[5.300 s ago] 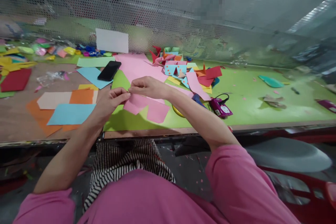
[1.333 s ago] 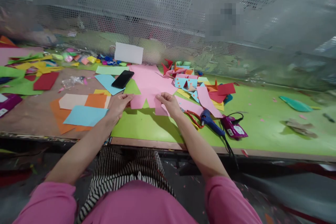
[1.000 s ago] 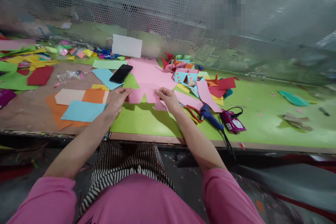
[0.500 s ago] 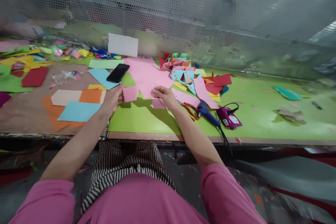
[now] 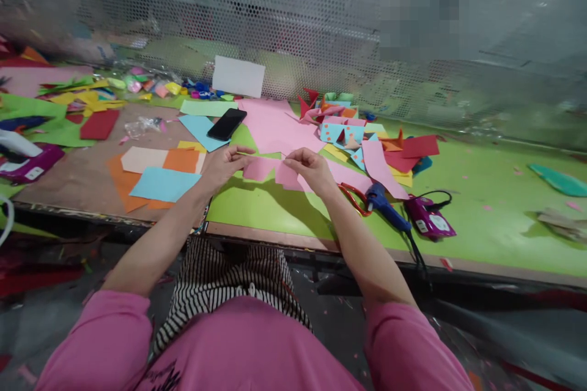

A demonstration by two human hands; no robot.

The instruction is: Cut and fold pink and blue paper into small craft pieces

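Note:
I hold a cut pink paper piece just above the green sheet on the table. My left hand pinches its left end. My right hand pinches its right part, fingers closed on the edge. Both hands are lifted a little off the table. A larger pink sheet lies flat just behind the piece.
A black phone lies behind my left hand. Red-handled scissors, a blue glue gun and a purple tool lie to the right. Coloured paper sheets lie left; a scrap pile sits behind right. A perforated metal screen closes the back.
The pink piece was pressed flat on the green sheet; now both hands have lifted it and drawn closer together, folding it. My view has shifted slightly left.

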